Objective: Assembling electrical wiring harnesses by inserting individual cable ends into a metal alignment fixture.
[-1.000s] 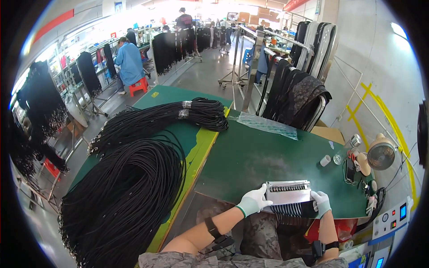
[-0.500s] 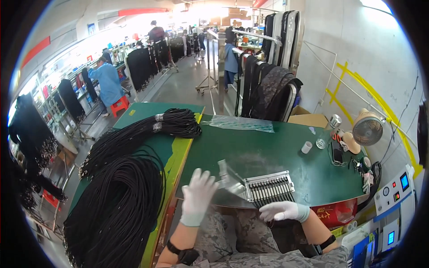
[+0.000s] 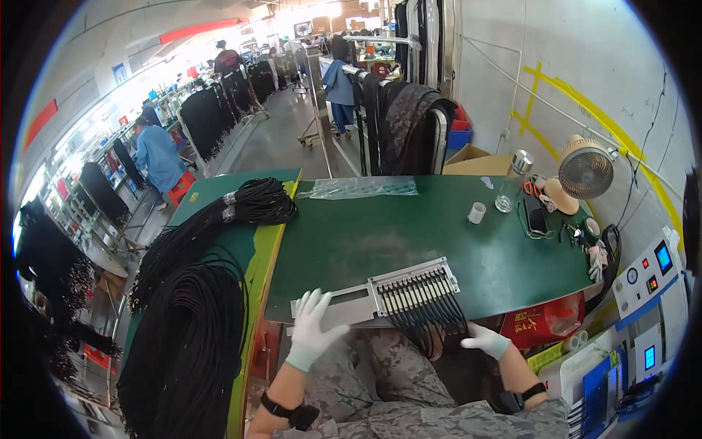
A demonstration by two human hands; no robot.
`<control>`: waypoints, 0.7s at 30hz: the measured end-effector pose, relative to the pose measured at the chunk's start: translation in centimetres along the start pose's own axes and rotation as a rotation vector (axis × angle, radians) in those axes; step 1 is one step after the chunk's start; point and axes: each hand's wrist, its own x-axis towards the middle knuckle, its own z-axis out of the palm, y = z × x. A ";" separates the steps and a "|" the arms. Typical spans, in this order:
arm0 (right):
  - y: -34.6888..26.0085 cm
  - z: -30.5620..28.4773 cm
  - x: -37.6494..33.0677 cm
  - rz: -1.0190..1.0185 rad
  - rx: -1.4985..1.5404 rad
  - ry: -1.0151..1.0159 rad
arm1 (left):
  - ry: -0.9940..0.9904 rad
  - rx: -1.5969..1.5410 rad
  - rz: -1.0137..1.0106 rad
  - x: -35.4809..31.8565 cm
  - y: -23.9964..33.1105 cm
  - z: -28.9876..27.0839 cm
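Note:
A metal clamping fixture (image 3: 447,265) sits near the table's front edge, with a row of black cables (image 3: 420,331) laid side by side in its slots. Their lengths hang over the edge toward my lap. The fixture's hinged lid plate (image 3: 344,313), with a long cut-out, lies folded out flat to the left. My left hand (image 3: 313,333), in a white glove, is over the lid's left end with fingers spread. My right hand (image 3: 488,341), also gloved, is beside the hanging cables with its fingers apart, holding nothing I can see.
Large bundles of black cable (image 3: 186,322) cover the left table. A clear plastic bag (image 3: 362,187) lies at the back. On the right are a white spool (image 3: 477,213), a glass bottle (image 3: 514,183), a fan (image 3: 586,167) and a control box (image 3: 647,274). Other people work farther off.
The lid plate, tilted up before, now lies flat to the left. My left hand has lowered slightly, and my right hand has moved from the fixture's front to the right side of the cables.

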 end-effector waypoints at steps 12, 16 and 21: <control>-3.0 8.6 5.9 -0.142 0.325 -0.082 | -0.299 0.476 0.168 4.4 1.3 4.2; -5.3 8.2 4.9 -0.023 0.512 -0.080 | -0.304 0.477 0.166 4.3 1.5 4.0; -4.8 8.4 4.5 0.038 0.564 -0.048 | -0.313 0.488 0.173 4.5 1.8 4.2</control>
